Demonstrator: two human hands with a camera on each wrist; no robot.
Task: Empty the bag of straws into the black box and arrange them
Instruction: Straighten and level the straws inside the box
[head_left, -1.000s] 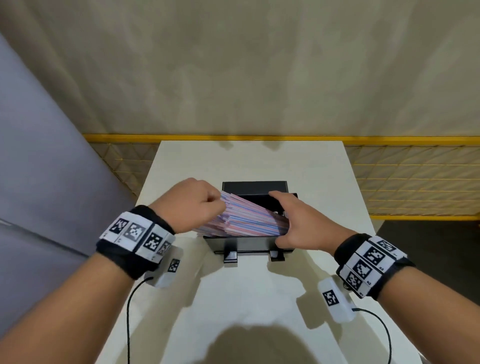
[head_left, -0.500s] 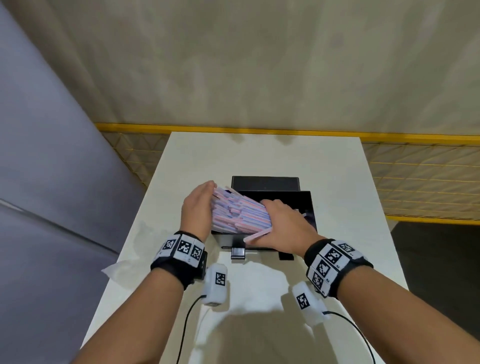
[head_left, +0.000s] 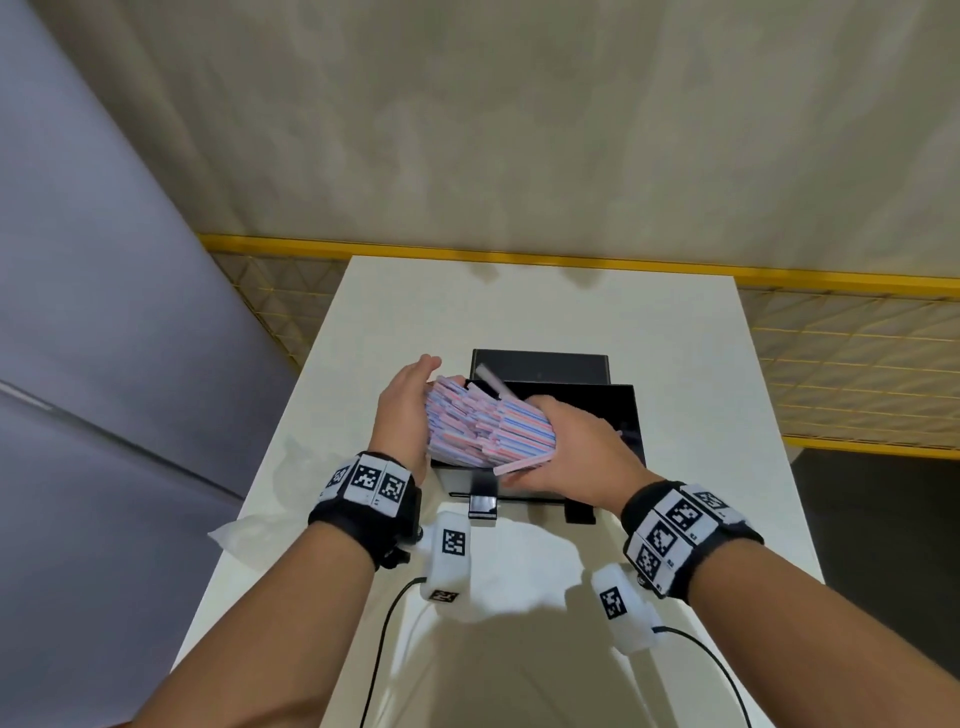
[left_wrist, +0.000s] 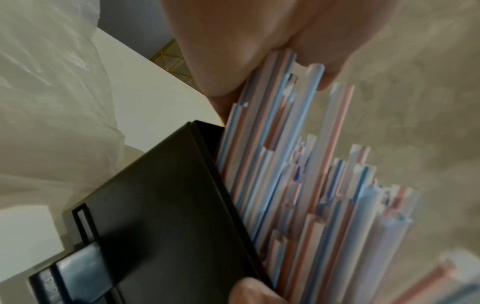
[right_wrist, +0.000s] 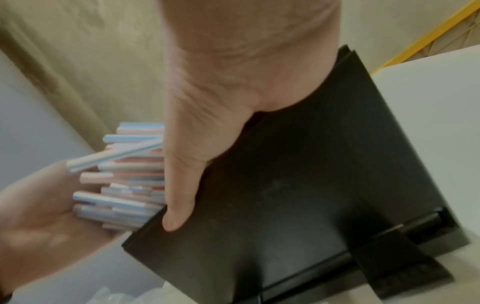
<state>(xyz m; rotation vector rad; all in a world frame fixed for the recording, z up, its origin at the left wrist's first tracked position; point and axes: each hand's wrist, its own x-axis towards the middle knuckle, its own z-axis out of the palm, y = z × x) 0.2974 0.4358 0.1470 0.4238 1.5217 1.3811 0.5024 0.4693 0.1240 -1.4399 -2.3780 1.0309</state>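
Note:
A bundle of pink, blue and white striped straws (head_left: 488, 431) lies across the left side of the black box (head_left: 621, 415), its left ends sticking out past the box wall. My left hand (head_left: 402, 415) stands flat against those uneven ends (left_wrist: 298, 144), fingers straight. My right hand (head_left: 576, 452) curls over the middle of the bundle, its thumb (right_wrist: 179, 201) lying along the box's front wall (right_wrist: 298, 195). One loose straw (head_left: 519, 464) pokes out under that hand, and another (head_left: 491, 379) angles up at the back.
The empty clear plastic bag (head_left: 270, 499) lies crumpled at the left edge of the white table (head_left: 675, 338). The box's raised lid (head_left: 540, 366) stands behind it, with two black latches (head_left: 483, 501) at the front. A yellow-railed mesh fence (head_left: 857, 364) runs beyond the table.
My left hand has gone from a curled fist to a flat palm against the straw ends. My right hand moved from the bundle's right end to its middle. The straws shifted left.

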